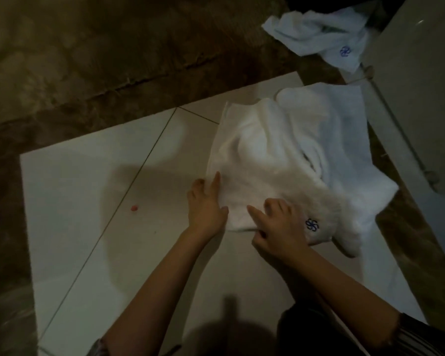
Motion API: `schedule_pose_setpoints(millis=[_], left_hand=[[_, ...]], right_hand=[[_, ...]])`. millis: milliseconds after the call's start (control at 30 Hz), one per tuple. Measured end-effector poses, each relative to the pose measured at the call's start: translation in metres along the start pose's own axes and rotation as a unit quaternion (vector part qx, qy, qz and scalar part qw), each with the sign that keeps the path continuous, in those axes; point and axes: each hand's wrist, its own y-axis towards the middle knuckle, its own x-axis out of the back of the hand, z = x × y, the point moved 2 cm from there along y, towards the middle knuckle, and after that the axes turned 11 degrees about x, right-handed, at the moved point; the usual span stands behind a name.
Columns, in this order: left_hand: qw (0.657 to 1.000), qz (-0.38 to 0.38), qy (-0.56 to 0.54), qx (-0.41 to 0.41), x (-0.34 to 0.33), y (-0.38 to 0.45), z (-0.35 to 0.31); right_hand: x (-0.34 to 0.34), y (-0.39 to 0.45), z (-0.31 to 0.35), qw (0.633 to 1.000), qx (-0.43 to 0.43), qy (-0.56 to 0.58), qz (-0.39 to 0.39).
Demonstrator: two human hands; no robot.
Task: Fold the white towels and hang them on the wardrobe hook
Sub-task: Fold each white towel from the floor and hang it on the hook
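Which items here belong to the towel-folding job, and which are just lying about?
Job:
- white towel under both hands, blue logo near the right hand
- left hand on its near edge
- crumpled white towel, unfolded, far right

Lying about:
- pink speck on the white floor tile
- brown marble floor

Hotel room: monogrammed towels (288,160), carpet (88,60)

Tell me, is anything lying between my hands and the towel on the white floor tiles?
No. Both the left hand and the right hand already rest directly on the towel at its near edge. The wardrobe hook is not in view.
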Motion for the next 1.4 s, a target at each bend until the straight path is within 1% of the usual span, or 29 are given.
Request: schedule_pose_setpoints(millis=[67,133,200,267,300,333,400,467,533,600,667,700,767,800,833,867,900,967,1033,1100,1200,1233,1267,1367,1400], left_hand=[[1.000,0.006,-0.012,0.002,0.002,0.010,-0.003],[0.999,0.009,-0.043,0.000,0.009,0.015,-0.008],[0.997,0.012,-0.077,-0.012,0.013,0.017,-0.011],[0.988,0.025,-0.153,-0.012,0.017,0.014,-0.015],[0.982,0.030,-0.187,-0.016,0.019,0.012,-0.018],[0.976,0.034,-0.213,-0.020,0.021,0.012,-0.021],[0.965,0.044,-0.258,-0.024,0.030,0.009,-0.030],[0.954,0.062,-0.293,-0.034,0.047,0.004,-0.042],[0.938,0.111,-0.321,-0.070,0.070,-0.012,-0.057],[0.922,0.160,-0.333,-0.117,0.099,-0.035,-0.076],[0.913,0.197,-0.330,-0.138,0.135,-0.063,-0.101],[0.917,0.201,-0.311,-0.146,0.152,-0.075,-0.113],[0.930,0.190,-0.253,-0.186,0.194,-0.101,-0.145],[0.931,0.189,-0.231,-0.212,0.216,-0.114,-0.163],[0.928,0.186,-0.217,-0.239,0.238,-0.129,-0.182],[0.926,0.175,-0.206,-0.262,0.261,-0.142,-0.200],[0.927,0.155,-0.197,-0.280,0.284,-0.154,-0.218],[0.929,0.118,-0.187,-0.295,0.332,-0.180,-0.250],[0.931,0.099,-0.169,-0.308,0.380,-0.208,-0.279],[0.930,0.063,-0.144,-0.332,0.426,-0.235,-0.308],[0.929,0.016,-0.113,-0.351,0.490,-0.280,-0.351],[0.930,0.017,-0.113,-0.349,0.509,-0.294,-0.365],[0.930,0.033,-0.123,-0.345,0.528,-0.308,-0.377],[0.910,0.134,-0.203,-0.336,0.577,-0.351,-0.411],[0.905,0.156,-0.207,-0.337,0.590,-0.363,-0.420]], right_hand=[[0.004,0.009,0.002,0.999,0.004,0.012,-0.030],[0.011,0.019,0.002,0.998,-0.006,0.050,-0.028],[0.017,0.028,-0.002,0.992,-0.049,0.112,-0.019],[0.023,0.033,-0.007,0.981,-0.106,0.163,-0.024],[0.028,0.035,-0.008,0.976,-0.118,0.182,-0.027],[0.034,0.036,-0.010,0.972,-0.118,0.201,-0.028],[0.053,0.037,-0.011,0.969,-0.087,0.231,-0.010],[0.075,0.036,-0.015,0.969,-0.076,0.235,0.015],[0.106,0.037,-0.022,0.972,-0.126,0.199,0.016],[0.147,0.039,-0.027,0.964,-0.185,0.188,0.015],[0.198,0.039,-0.028,0.957,-0.182,0.227,0.004],[0.224,0.039,-0.027,0.956,-0.167,0.242,0.001],[0.287,0.034,-0.023,0.956,-0.142,0.256,-0.020],[0.322,0.031,-0.019,0.949,-0.142,0.278,-0.043],[0.357,0.028,-0.014,0.934,-0.148,0.318,-0.073],[0.391,0.024,-0.010,0.917,-0.153,0.355,-0.098],[0.424,0.021,-0.008,0.908,-0.151,0.372,-0.118],[0.491,0.016,-0.001,0.909,-0.139,0.370,-0.129],[0.558,0.011,0.008,0.909,-0.137,0.375,-0.122],[0.622,0.006,0.018,0.908,-0.140,0.378,-0.118],[0.716,-0.003,0.034,0.901,-0.160,0.370,-0.157],[0.745,-0.007,0.039,0.897,-0.170,0.371,-0.170],[0.773,-0.010,0.043,0.891,-0.180,0.376,-0.180],[0.851,-0.027,0.054,0.862,-0.201,0.404,-0.231],[0.875,-0.035,0.059,0.848,-0.206,0.415,-0.257]])
